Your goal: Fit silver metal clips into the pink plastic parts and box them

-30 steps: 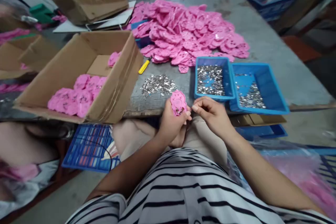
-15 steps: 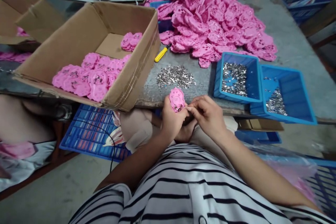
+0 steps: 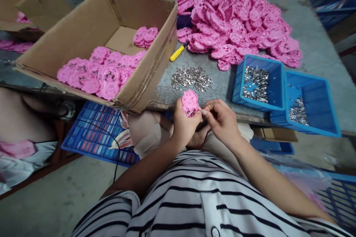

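Observation:
My left hand (image 3: 185, 126) is closed around a pink plastic piece (image 3: 190, 100), held upright near the table's front edge, with small metal parts showing at its lower end. My right hand (image 3: 222, 120) is beside it, thumb and fingers pinched close to the left fingertips; whatever they hold is too small to make out. Just beyond the hands lies a loose heap of small silvery metal parts (image 3: 191, 77). More such metal parts fill much of a blue bin (image 3: 236, 90) on the right, and a second blue bin (image 3: 330, 107) holds a smaller heap.
A large pile of pink pieces (image 3: 236, 22) covers the table's back. At left, an open cardboard box (image 3: 150, 74) contains several pink pieces with metal parts. A yellow-handled tool (image 3: 177, 53) lies beside it. Below is a blue crate (image 3: 83, 133); another person's leg (image 3: 25, 114) is at far left.
The view has shifted slightly, so the table things appear moved a little. Both hands remain together at the pink piece, with the right fingers slightly shifted.

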Tool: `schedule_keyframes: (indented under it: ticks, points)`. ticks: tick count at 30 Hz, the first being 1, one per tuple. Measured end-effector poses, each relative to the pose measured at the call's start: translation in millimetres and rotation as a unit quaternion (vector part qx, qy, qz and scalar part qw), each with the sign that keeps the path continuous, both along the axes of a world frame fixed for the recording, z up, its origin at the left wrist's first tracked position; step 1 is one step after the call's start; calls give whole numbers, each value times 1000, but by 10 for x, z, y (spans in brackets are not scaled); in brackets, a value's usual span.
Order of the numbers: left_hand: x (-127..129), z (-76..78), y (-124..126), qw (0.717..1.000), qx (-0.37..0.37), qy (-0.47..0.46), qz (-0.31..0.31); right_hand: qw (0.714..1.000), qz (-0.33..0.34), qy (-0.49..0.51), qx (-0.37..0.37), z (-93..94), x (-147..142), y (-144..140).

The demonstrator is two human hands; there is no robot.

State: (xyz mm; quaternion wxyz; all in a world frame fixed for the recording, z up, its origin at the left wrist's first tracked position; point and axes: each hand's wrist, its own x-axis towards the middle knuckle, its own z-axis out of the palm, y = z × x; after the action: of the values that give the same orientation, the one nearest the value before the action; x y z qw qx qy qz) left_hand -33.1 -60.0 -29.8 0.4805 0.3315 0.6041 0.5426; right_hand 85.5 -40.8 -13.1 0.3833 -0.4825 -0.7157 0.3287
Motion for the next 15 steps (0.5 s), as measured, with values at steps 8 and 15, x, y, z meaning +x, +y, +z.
schedule_keyframes:
  ticks: [8, 15]
  points:
    - [-97, 155, -86, 961, 14, -243, -132, 996, 79, 1, -44, 202, 150, 158]
    - [-117, 62, -100, 968, 18, -203, -149, 986, 145, -67, -38, 242, 188, 224]
